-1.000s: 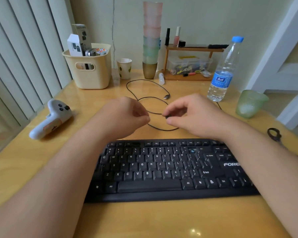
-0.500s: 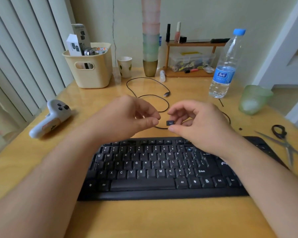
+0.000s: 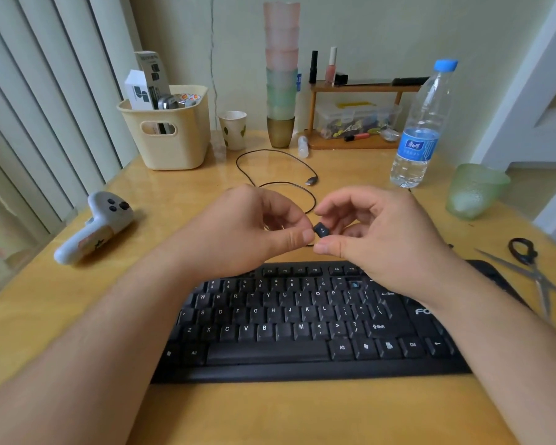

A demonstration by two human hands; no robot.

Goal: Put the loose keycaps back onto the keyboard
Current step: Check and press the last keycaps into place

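Observation:
A black keyboard (image 3: pixel 270 351) lies on the wooden desk in front of me. One small black keycap (image 3: pixel 321 230) is held in the air just beyond the keyboard's top row. My right hand (image 3: pixel 382 239) pinches it between thumb and fingertips. The thumb and forefinger of my left hand (image 3: pixel 247 232) meet it at its left edge. An empty key socket (image 3: pixel 353 284) shows bluish in the number row near my right wrist.
Scissors (image 3: pixel 533 274) lie right of the keyboard. A water bottle (image 3: pixel 421 133) and a green glass (image 3: pixel 472 191) stand at the back right. A black USB cable (image 3: pixel 280 175) loops behind my hands. A white controller (image 3: pixel 93 226) and a cream basket (image 3: pixel 170 139) are at the left.
My right hand lifted the keycap from the desk and turned it face up. My left hand closed in until its fingertips met the cap.

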